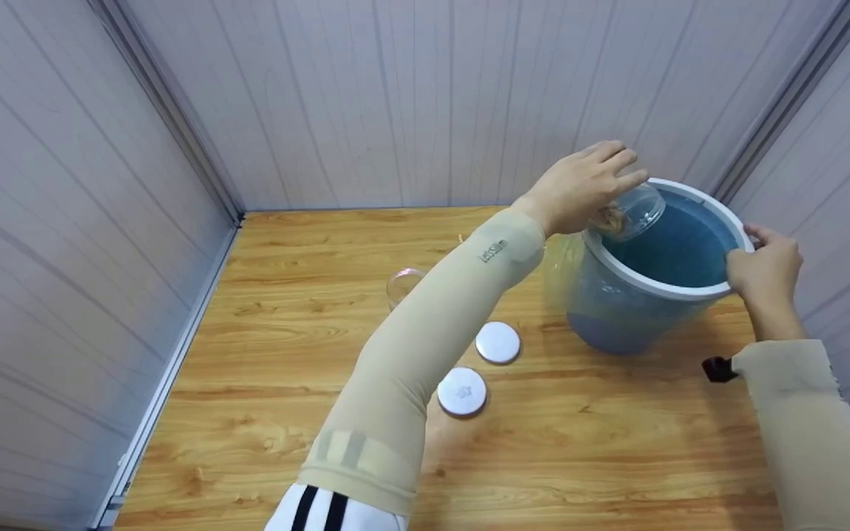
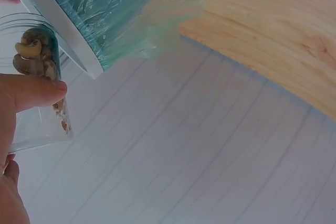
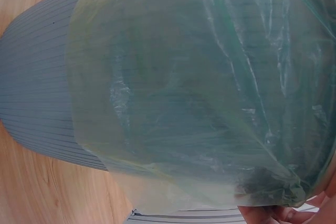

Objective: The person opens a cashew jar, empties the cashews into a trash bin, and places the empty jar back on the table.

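My left hand grips a clear jar, tilted with its mouth over the near-left rim of a bin. Brownish curved pieces lie along the jar's lower side, with small crumbs beside them in the left wrist view; their kind is unclear. The blue-grey trash bin has a white rim and a thin green-yellow bag folded over its outside. On the bin's right rim, my right hand holds on with fingers over the edge and bag. The bin's bottom inside is hidden.
Two round white lids lie on the wooden table, left of the bin. Another clear container stands partly hidden behind my left forearm. Pale panel walls enclose the table at the back and both sides.
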Demonstrator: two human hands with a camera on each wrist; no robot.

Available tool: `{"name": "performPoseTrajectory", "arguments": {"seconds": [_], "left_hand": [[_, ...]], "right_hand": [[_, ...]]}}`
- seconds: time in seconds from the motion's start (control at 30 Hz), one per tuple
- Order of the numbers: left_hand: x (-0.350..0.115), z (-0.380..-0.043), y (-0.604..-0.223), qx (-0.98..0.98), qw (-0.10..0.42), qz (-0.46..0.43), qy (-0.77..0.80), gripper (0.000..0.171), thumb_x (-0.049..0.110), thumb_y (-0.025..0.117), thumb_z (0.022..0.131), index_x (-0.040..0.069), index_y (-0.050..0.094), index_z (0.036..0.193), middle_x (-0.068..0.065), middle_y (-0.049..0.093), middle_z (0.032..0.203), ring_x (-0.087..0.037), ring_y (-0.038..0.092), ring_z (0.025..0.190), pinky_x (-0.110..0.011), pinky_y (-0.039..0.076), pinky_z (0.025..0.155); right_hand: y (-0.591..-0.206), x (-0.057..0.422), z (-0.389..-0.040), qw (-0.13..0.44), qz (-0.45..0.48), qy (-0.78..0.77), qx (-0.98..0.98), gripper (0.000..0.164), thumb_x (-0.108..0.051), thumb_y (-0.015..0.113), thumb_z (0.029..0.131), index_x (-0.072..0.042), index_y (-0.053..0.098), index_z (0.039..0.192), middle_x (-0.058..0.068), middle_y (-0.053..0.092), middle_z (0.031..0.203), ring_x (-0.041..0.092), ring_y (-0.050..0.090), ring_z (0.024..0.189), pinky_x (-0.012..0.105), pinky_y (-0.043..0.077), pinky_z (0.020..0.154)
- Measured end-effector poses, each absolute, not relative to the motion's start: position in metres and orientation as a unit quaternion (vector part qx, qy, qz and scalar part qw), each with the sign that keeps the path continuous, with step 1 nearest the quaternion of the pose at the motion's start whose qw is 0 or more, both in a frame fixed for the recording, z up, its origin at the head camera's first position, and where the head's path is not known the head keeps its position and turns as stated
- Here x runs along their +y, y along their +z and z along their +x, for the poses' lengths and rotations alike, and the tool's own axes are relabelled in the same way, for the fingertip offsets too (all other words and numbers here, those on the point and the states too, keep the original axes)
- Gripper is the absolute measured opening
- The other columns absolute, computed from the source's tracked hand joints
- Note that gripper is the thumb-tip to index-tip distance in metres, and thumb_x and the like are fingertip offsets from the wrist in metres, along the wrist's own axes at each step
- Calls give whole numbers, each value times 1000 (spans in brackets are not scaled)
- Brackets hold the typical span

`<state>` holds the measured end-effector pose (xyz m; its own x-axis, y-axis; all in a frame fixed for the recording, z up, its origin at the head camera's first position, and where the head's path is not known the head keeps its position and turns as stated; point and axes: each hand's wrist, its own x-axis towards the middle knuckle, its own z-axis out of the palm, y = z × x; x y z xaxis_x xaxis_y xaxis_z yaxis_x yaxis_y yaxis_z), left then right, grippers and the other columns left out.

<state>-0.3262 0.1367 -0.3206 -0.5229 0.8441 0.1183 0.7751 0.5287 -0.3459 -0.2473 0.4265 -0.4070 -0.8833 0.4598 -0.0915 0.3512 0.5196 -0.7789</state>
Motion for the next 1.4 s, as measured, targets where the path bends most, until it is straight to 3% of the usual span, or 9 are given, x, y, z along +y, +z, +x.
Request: {"name": "performPoseTrajectory", "arguments": {"seconds": [0.13,0.3,0.77,1.1,1.4], "left_hand": [[137,-328,-318,-862,136,-468,139,74,20,65,107,24,30,172,-8,34,177,-27,28,166,-33,19,138],[137,-328,-317,-865,134,-464,133,75,12,63,105,24,30,172,-8,34,177,-26,27,167,-33,19,138],[135,-327,-317,-859,146,-467,154,77,13,66,106,25,29,173,-7,35,177,-27,29,166,-34,19,138],[136,-326,-319,-837,150,-494,181,62,23,54,115,22,30,173,-8,33,178,-28,21,169,-38,11,139],[137,-324,-320,-799,167,-520,249,70,11,57,113,20,25,175,-10,28,180,-29,17,170,-41,13,139]], "right_hand": [[-409,427,-249,71,-231,416,-877,73,-2,43,98,-6,34,170,32,51,161,40,55,137,56,50,114],[-410,427,-250,72,-227,425,-873,73,0,43,98,-4,32,170,33,48,162,42,54,139,57,49,115],[-408,426,-249,61,-231,437,-867,73,2,42,100,-6,28,171,32,45,166,42,53,141,57,47,117],[-409,426,-250,63,-232,425,-873,75,0,43,97,-7,32,171,30,48,164,38,55,137,55,50,115],[-409,425,-251,60,-232,439,-866,75,3,42,99,-7,28,172,30,44,167,41,52,144,56,48,117]]}}
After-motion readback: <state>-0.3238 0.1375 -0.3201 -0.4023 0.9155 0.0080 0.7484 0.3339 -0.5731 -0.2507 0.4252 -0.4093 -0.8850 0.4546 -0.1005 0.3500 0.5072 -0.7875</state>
